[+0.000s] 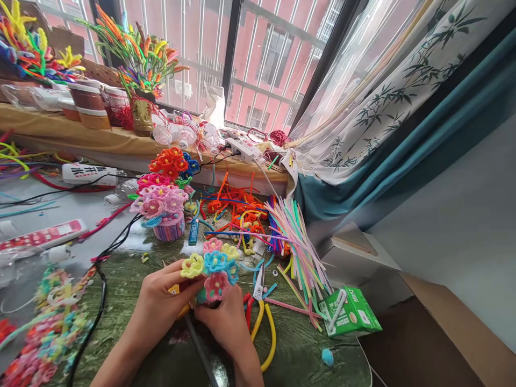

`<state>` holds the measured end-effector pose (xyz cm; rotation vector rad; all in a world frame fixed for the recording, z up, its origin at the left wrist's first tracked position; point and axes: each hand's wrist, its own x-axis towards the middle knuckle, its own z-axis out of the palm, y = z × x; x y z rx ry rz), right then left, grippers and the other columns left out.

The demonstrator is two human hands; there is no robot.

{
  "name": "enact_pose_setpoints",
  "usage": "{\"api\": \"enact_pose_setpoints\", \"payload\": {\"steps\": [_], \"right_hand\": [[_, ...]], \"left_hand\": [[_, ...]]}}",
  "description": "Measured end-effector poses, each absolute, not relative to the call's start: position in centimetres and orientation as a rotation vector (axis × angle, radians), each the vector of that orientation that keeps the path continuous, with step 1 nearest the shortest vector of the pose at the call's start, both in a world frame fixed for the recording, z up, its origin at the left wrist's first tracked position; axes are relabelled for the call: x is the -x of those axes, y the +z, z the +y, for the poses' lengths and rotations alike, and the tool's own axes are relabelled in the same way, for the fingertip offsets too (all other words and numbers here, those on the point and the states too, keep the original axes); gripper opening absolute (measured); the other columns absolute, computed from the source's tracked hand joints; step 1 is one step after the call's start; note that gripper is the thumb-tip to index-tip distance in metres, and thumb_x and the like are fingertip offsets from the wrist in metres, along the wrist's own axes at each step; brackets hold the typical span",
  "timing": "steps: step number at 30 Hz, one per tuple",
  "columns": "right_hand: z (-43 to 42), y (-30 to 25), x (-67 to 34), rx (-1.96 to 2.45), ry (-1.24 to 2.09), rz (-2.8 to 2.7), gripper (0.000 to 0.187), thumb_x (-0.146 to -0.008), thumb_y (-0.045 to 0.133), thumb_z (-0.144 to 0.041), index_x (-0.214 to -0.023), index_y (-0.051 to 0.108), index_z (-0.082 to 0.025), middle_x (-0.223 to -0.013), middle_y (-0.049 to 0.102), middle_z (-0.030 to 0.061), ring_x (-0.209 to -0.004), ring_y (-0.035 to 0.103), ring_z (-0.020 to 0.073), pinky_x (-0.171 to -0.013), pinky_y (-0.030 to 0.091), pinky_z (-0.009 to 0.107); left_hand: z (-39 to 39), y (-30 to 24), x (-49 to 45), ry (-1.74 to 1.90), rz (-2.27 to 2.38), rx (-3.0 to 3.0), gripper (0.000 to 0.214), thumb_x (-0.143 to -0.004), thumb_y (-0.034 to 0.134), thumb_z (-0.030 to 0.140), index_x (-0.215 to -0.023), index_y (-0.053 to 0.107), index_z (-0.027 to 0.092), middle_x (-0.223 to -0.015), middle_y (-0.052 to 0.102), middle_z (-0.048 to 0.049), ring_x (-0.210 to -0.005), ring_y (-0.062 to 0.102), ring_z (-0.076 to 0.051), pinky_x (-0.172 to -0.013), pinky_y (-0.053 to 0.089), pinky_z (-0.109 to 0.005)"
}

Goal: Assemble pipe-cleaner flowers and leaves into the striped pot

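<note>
A small bunch of pipe-cleaner flowers [215,262], in yellow, pink and blue, is held between my two hands at the front of the table. My left hand [163,301] grips it from the left, thumb and fingers pinched near the yellow flower. From below and the right, my right hand [228,320] closes around its base, which the hands mostly hide. Under the hands show bits of something orange-yellow and a dark rod or cord [200,346]; I cannot make out what they are. Scissors [258,293] with red and yellow handles lie partly open just right of my right hand.
Behind stands a striped pot [169,228] of pipe-cleaner flowers, beside a teal lighter [194,232]. Loose pipe cleaners [296,247], a green packet [350,312] and a blue pom-pom [327,357] lie right. A black cable [102,301] crosses left. Cardboard boxes [443,312] stand beyond the edge.
</note>
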<state>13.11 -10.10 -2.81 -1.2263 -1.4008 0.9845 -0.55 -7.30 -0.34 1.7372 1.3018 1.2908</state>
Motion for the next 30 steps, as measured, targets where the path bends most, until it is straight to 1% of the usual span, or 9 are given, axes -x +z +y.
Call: {"api": "enact_pose_setpoints", "payload": {"steps": [2,4,9,12,15,20,25,28,30], "right_hand": [[-10.1,-2.8,-13.1,1.220,1.005,-1.396,0.019,-0.061,0.059,-0.006,-0.053,0.049,-0.021,-0.053,0.041,-0.0084,-0.049,0.035,0.0093,-0.043,0.028,0.019],[-10.2,-2.9,-13.1,1.230,1.010,-1.385,0.018,-0.060,0.060,-0.005,-0.055,0.051,-0.020,-0.054,0.043,-0.0084,-0.049,0.035,0.0091,-0.043,0.028,0.018],[-10.3,-3.0,-13.1,1.246,0.987,-1.336,0.017,-0.058,0.063,-0.005,-0.055,0.054,-0.019,-0.061,0.056,-0.0056,-0.058,0.048,0.0120,-0.054,0.042,0.020],[-10.3,-2.9,-13.1,1.227,1.026,-1.333,0.016,-0.057,0.062,-0.004,-0.055,0.056,-0.018,-0.065,0.061,-0.0043,-0.059,0.051,0.0124,-0.057,0.045,0.021],[-10.3,-3.0,-13.2,1.231,0.995,-1.341,0.016,-0.057,0.063,-0.004,-0.066,0.066,-0.018,-0.072,0.067,-0.0031,-0.065,0.058,0.0150,-0.061,0.049,0.022],[-10.2,-3.2,-13.3,1.261,1.013,-1.318,0.039,-0.056,0.064,-0.004,-0.092,0.073,-0.017,-0.086,0.074,-0.0001,-0.075,0.066,0.0195,-0.066,0.053,0.025],[-10.1,-3.0,-13.3,1.260,1.030,-1.352,0.031,-0.060,0.069,-0.010,-0.089,0.075,-0.018,-0.087,0.076,0.0023,-0.082,0.070,0.0238,-0.076,0.055,0.030],[-10.2,-2.7,-13.2,1.220,1.049,-1.314,0.044,-0.060,0.072,-0.011,-0.104,0.075,-0.020,-0.100,0.079,0.0035,-0.094,0.073,0.0267,-0.085,0.056,0.033],[-10.3,-2.4,-13.2,1.183,1.075,-1.281,0.046,-0.061,0.072,-0.010,-0.105,0.075,-0.021,-0.103,0.079,0.0032,-0.096,0.073,0.0272,-0.085,0.057,0.033]], "left_hand": [[-7.4,-0.5,0.5,1.293,1.315,-1.737,0.029,-0.068,0.074,0.054,-0.061,0.078,0.027,-0.078,0.078,-0.0051,-0.069,0.072,-0.021,-0.061,0.056,-0.026],[-7.5,-0.5,0.4,1.284,1.333,-1.735,0.031,-0.069,0.072,0.055,-0.061,0.078,0.026,-0.077,0.078,-0.0049,-0.067,0.071,-0.021,-0.061,0.056,-0.026],[-7.3,0.0,0.5,1.253,1.346,-1.821,0.027,-0.071,0.068,0.050,-0.063,0.076,0.025,-0.072,0.074,-0.0036,-0.055,0.063,-0.017,-0.052,0.050,-0.024],[-6.9,0.7,0.7,1.197,1.293,-1.946,0.023,-0.073,0.064,0.042,-0.061,0.076,0.026,-0.067,0.071,-0.0025,-0.050,0.057,-0.014,-0.047,0.045,-0.023],[-6.6,1.0,0.7,1.194,1.256,-2.006,0.021,-0.072,0.065,0.040,-0.062,0.076,0.027,-0.066,0.070,-0.0019,-0.050,0.057,-0.014,-0.051,0.048,-0.023],[-7.3,0.1,0.2,1.303,1.297,-1.955,0.016,-0.073,0.068,0.037,-0.066,0.077,0.026,-0.079,0.078,-0.0029,-0.069,0.072,-0.019,-0.060,0.053,-0.022],[-8.4,-0.9,-0.8,1.409,1.378,-1.888,0.024,-0.079,0.067,0.042,-0.065,0.077,0.025,-0.067,0.073,-0.0001,-0.055,0.065,-0.014,-0.053,0.051,-0.021],[-8.7,-1.0,-1.1,1.432,1.442,-1.863,0.030,-0.080,0.067,0.049,-0.065,0.077,0.025,-0.064,0.071,0.0004,-0.054,0.064,-0.013,-0.049,0.049,-0.021],[-8.8,-0.9,-1.1,1.451,1.478,-1.889,0.032,-0.081,0.066,0.049,-0.065,0.076,0.024,-0.060,0.068,0.0015,-0.052,0.062,-0.012,-0.048,0.047,-0.020]]}}
